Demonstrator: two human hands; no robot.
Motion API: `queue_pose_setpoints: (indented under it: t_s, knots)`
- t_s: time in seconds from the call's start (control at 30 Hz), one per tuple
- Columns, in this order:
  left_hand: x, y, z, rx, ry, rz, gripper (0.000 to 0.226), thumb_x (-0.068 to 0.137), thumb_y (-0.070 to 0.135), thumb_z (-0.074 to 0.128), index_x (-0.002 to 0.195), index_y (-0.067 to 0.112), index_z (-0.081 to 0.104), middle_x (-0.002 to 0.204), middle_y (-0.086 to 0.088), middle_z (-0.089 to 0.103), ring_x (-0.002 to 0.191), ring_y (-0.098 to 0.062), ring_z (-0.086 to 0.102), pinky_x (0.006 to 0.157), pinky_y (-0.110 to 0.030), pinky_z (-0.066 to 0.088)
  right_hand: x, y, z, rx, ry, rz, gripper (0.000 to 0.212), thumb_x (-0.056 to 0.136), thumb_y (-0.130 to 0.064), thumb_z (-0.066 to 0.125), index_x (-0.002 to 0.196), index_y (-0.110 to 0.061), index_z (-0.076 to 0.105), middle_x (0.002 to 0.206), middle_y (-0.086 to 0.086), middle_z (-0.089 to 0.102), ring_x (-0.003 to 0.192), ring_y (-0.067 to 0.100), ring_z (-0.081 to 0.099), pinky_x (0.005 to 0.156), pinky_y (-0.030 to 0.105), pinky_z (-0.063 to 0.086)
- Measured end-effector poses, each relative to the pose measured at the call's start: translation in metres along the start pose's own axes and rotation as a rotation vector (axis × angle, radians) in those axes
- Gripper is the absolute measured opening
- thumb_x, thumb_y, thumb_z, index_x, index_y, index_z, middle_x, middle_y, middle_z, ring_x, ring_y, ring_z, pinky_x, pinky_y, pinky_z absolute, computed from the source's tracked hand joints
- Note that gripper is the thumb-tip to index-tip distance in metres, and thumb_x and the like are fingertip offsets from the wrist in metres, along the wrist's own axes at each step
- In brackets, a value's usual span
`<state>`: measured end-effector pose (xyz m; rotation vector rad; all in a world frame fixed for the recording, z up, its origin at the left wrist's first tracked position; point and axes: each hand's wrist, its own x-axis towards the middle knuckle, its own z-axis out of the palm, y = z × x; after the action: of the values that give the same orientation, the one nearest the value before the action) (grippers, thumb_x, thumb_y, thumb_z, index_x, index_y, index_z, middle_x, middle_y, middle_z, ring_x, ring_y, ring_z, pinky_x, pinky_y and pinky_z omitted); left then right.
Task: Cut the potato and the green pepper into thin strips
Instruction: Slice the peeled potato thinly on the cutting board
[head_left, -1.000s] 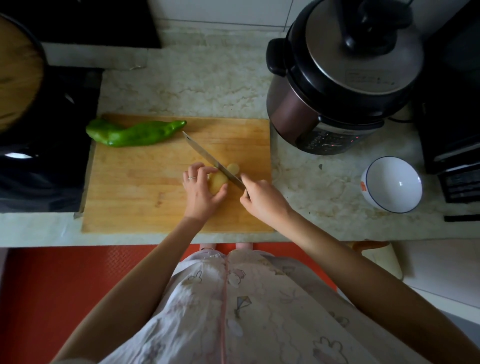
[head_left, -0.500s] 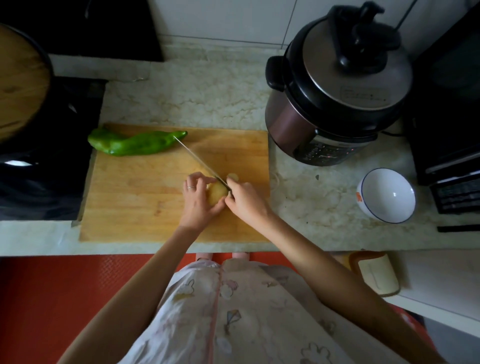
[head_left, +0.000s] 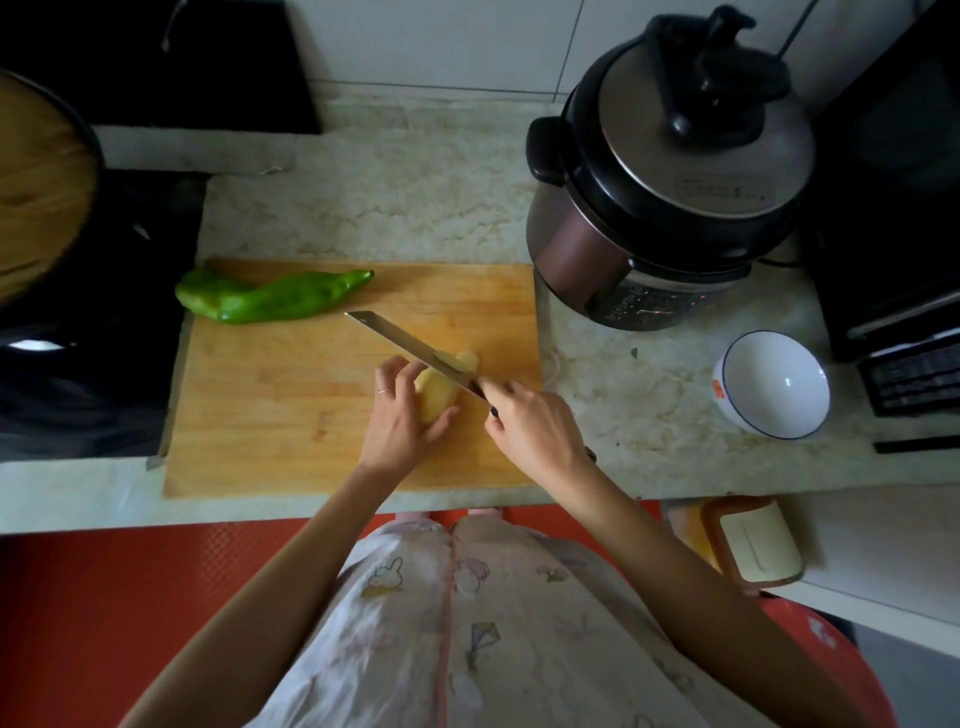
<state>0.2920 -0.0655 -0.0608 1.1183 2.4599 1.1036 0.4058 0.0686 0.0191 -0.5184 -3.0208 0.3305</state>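
Observation:
A peeled yellow potato (head_left: 435, 397) lies on the wooden cutting board (head_left: 291, 405), right of its middle. My left hand (head_left: 402, 415) grips the potato from the left, fingers curled over it. My right hand (head_left: 535, 428) grips the handle of a knife (head_left: 410, 345), whose blade lies across the potato's far end and points up-left. A cut slice (head_left: 467, 358) sits just beyond the blade. The whole green pepper (head_left: 270, 297) rests along the board's far left edge.
A pressure cooker (head_left: 665, 171) stands right of the board. A white bowl (head_left: 771, 384) sits on the marble counter (head_left: 623, 395) further right, beside a black oven (head_left: 898, 208). A black stove with a wooden-lidded pan (head_left: 36, 182) is at the left.
The knife has drawn back toward the right, with its blade now raised over the potato's far end. My left hand still holds the potato. The camera view shifted slightly.

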Motion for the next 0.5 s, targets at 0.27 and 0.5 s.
queue_pose_setpoints:
  t_s: [0.27,0.5]
  knots:
    - [0.001,0.005,-0.004,-0.015,0.039,-0.017,0.064,0.075,0.038,0.073,0.123,0.020,0.034,0.120,-0.026,0.044,0.107,-0.031,0.048,0.081,-0.040,0.050,0.001,0.006,-0.004,0.209,-0.171,0.117,0.012,0.084,-0.008,0.054,0.094,-0.015,0.055,0.054,-0.008,0.041,0.045,0.008,0.042,0.045,0.021,0.026]
    - [0.009,0.004,-0.009,0.190,-0.032,-0.041,0.080,0.068,0.064,0.054,0.126,0.014,0.034,0.125,-0.016,0.045,0.120,-0.029,0.041,0.096,-0.050,0.037,0.001,0.016,0.002,0.111,-0.067,0.120,0.047,0.084,-0.009,0.060,0.130,-0.018,0.057,0.071,0.007,0.062,0.057,0.023,0.061,0.048,0.025,0.038]
